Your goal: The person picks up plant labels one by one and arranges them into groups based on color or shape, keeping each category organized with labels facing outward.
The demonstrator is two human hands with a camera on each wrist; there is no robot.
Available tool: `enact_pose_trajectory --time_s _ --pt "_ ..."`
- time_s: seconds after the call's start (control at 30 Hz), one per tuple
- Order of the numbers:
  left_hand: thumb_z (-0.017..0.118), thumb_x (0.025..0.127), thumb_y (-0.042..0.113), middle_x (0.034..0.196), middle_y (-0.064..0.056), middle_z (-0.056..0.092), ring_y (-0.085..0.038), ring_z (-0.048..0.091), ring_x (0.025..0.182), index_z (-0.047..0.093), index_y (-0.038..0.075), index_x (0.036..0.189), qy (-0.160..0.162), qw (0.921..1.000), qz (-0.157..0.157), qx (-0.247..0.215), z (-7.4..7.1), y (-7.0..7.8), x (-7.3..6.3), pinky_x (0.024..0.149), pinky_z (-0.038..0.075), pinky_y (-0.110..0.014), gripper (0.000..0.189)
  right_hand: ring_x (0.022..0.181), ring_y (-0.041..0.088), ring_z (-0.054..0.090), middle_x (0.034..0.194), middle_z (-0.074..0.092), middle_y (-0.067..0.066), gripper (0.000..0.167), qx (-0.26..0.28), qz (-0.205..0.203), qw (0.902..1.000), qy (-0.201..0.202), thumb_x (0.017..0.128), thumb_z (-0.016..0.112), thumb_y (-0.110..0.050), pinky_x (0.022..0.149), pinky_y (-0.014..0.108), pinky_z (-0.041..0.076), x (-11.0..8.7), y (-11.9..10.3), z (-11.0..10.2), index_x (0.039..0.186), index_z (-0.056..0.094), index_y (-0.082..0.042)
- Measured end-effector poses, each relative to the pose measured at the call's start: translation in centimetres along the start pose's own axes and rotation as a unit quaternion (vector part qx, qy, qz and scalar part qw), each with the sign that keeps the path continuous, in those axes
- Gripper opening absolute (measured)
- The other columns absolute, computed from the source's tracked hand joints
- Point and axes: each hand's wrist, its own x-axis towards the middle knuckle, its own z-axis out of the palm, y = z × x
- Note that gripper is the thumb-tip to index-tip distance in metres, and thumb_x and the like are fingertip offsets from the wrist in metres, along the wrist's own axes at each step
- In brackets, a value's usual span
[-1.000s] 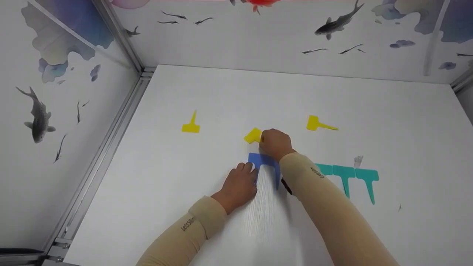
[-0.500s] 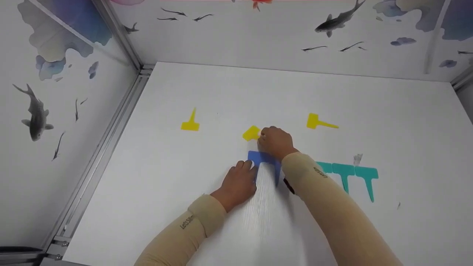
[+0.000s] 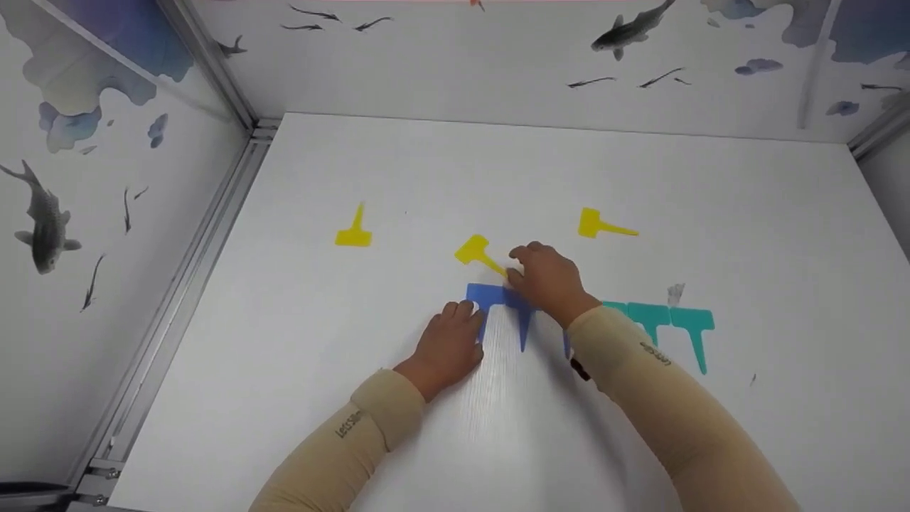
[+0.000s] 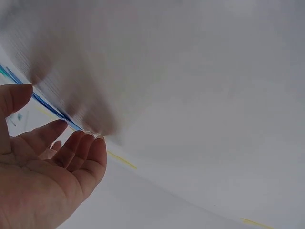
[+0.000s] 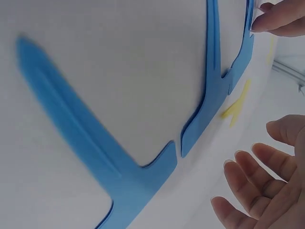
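Note:
Blue T-shaped plant labels lie side by side in a row. My left hand (image 3: 448, 348) rests its fingertips at the leftmost blue label (image 3: 483, 293), thumb apart from the fingers. In the right wrist view, those fingertips sit right at that label's stem. Over the row hovers my right hand (image 3: 551, 281), fingers loosely bent and spread with nothing between them. It partly hides the middle blue label (image 3: 523, 323), and the right-hand blue label (image 5: 126, 183) shows fully only in the right wrist view. Just beyond the row lies a yellow T-shaped label (image 3: 472, 249), its stem pointing at my right hand.
Two more yellow labels lie farther off, one at the left (image 3: 354, 237) and one at the right (image 3: 590, 222). Teal labels (image 3: 692, 318) form a row at the right, partly behind my right sleeve (image 3: 625, 348). Patterned walls border the white table (image 3: 213, 398).
My right hand has shifted right and its fingers have spread, uncovering the near yellow label's stem and more of the blue row. My left hand stays at the leftmost blue label.

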Motion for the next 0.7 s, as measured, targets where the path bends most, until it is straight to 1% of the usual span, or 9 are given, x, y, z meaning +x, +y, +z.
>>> enact_pose_trajectory --time_s 0.17,0.33,0.43,0.57,0.7 --pt "0.056 0.094 0.023 0.134 -0.012 0.050 -0.026 0.045 0.120 0.050 0.005 0.138 -0.006 0.9995 -0.007 -0.029 -0.2 0.0 0.1 0.102 0.043 -0.037 0.048 0.122 0.034 0.053 0.129 0.058 0.016 0.040 -0.015 -0.015 0.9997 0.009 0.095 0.057 -0.030 0.101 0.051 0.043 -1.5 0.4 0.2 0.129 0.059 -0.008" --pt "0.056 0.094 0.022 0.135 -0.013 0.050 -0.026 0.044 0.120 0.048 0.004 0.140 -0.010 0.9981 -0.017 -0.059 -0.4 -0.3 0.1 0.104 0.041 -0.037 0.049 0.119 0.032 0.055 0.126 0.060 0.015 0.040 -0.038 -0.031 0.9987 0.012 0.095 0.058 -0.031 0.099 0.050 0.045 -2.7 0.2 0.5 0.129 0.060 -0.009" --pt "0.057 0.094 0.021 0.134 -0.014 0.051 -0.026 0.045 0.119 0.048 0.003 0.139 -0.011 0.9975 -0.019 -0.067 -0.6 -0.4 0.1 0.103 0.042 -0.036 0.050 0.117 0.031 0.056 0.124 0.061 0.014 0.040 -0.049 -0.039 0.9980 0.011 0.095 0.059 -0.030 0.097 0.048 0.047 -3.2 0.0 0.6 0.128 0.060 -0.009" --pt "0.056 0.095 0.021 0.134 -0.014 0.050 -0.026 0.046 0.120 0.047 0.003 0.140 -0.024 0.9956 -0.024 -0.087 -0.9 -0.5 0.2 0.103 0.043 -0.036 0.050 0.116 0.030 0.056 0.124 0.061 0.014 0.039 -0.068 -0.051 0.9964 0.007 0.095 0.059 -0.028 0.096 0.047 0.048 -3.8 -0.2 0.8 0.129 0.059 -0.008" --pt "0.055 0.096 0.023 0.137 -0.014 0.049 -0.027 0.045 0.123 0.046 0.004 0.141 -0.030 0.9921 -0.043 -0.114 -1.4 -0.7 0.5 0.103 0.043 -0.038 0.050 0.117 0.030 0.056 0.124 0.061 0.013 0.040 -0.081 -0.066 0.9945 0.002 0.094 0.060 -0.028 0.097 0.046 0.048 -4.4 -0.4 1.1 0.129 0.059 -0.008"
